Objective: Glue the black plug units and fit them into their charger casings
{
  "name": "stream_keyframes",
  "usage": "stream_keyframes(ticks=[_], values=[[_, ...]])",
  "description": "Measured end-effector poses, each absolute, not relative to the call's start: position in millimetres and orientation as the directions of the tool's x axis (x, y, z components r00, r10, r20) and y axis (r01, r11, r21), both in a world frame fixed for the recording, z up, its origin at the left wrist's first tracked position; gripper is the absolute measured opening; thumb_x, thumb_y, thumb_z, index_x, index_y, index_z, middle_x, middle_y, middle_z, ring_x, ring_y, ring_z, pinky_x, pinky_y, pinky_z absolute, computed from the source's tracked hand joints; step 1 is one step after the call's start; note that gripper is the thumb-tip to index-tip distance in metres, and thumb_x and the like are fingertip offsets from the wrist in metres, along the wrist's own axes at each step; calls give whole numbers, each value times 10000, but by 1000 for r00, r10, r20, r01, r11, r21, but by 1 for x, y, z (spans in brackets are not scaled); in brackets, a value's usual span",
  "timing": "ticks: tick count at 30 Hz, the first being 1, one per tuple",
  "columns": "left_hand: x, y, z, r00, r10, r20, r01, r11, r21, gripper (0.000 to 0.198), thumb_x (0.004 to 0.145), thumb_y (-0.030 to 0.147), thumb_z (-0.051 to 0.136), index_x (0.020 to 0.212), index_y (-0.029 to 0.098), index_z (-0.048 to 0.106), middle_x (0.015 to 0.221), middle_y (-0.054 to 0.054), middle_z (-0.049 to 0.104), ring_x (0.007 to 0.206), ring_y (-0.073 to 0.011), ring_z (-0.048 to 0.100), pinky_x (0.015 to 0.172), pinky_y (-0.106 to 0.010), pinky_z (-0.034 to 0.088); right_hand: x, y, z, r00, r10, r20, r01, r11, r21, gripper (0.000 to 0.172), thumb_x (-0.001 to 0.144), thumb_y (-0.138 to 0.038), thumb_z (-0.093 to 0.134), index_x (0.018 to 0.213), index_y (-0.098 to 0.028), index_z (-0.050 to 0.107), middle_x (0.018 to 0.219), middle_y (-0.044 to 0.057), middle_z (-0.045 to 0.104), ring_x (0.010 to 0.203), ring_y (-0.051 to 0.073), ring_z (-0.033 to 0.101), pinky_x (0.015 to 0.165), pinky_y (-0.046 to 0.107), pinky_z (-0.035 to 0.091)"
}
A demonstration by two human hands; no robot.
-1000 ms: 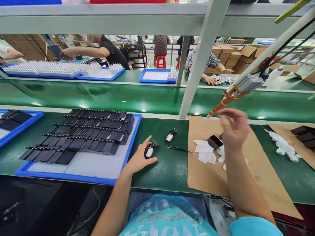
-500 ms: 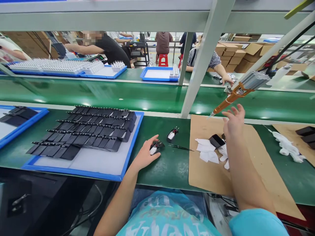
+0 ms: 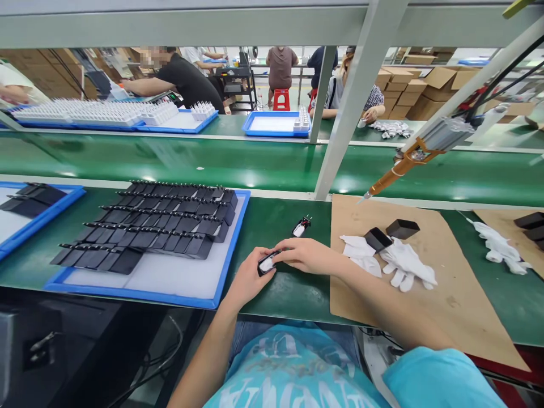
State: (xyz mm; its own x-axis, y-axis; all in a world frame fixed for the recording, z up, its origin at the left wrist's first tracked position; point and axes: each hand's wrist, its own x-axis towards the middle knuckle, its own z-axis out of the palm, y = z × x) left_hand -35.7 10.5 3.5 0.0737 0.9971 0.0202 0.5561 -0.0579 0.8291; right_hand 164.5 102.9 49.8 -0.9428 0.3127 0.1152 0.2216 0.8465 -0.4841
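My left hand (image 3: 250, 276) is closed around a small black plug adapter (image 3: 267, 264) with a white part showing in its open side, low over the green bench. My right hand (image 3: 304, 255) reaches across to it, its fingertips pressed on the adapter's near-right end. Just beyond my right hand lies another black plug adapter (image 3: 301, 226), its prongs pointing away and a white part inside. The tweezers seen earlier are hidden beneath my right hand.
On my left, a blue-rimmed tray (image 3: 216, 294) carries rows of black adapters (image 3: 157, 221). Cardboard (image 3: 365, 306) at right bears white gloves (image 3: 408, 263) and black empty cases (image 3: 402, 228). An orange dispensing tool (image 3: 391, 177) hangs above it. Co-workers sit beyond the green belt (image 3: 238, 161).
My right hand has come down from near the orange tool, leftward to the adapter in my left hand. A co-worker's hand across the belt has drawn back.
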Motion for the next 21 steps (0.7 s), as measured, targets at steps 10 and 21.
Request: stream_keyframes(ticks=[10, 21], values=[[-37, 0, -11, -38, 997, 67, 535, -36, 844, 332, 824, 298, 650, 1132, 240, 538, 1089, -29, 688, 1013, -207, 670, 863, -323, 516, 133, 106, 62, -849, 526, -51, 509, 786, -350, 278, 944, -355, 502, 1036, -175, 693, 935, 63, 743, 832, 171, 697, 707, 248, 475], [-34, 5, -19, -199, 977, 80, 367, -2, 930, 341, 925, 447, 520, 1150, 210, 614, 1071, -69, 695, 946, -188, 688, 836, -316, 556, 125, 93, 65, -581, 813, 49, 774, 570, -276, 517, 966, -528, 346, 797, -180, 689, 681, 70, 703, 680, 210, 685, 567, 269, 387]])
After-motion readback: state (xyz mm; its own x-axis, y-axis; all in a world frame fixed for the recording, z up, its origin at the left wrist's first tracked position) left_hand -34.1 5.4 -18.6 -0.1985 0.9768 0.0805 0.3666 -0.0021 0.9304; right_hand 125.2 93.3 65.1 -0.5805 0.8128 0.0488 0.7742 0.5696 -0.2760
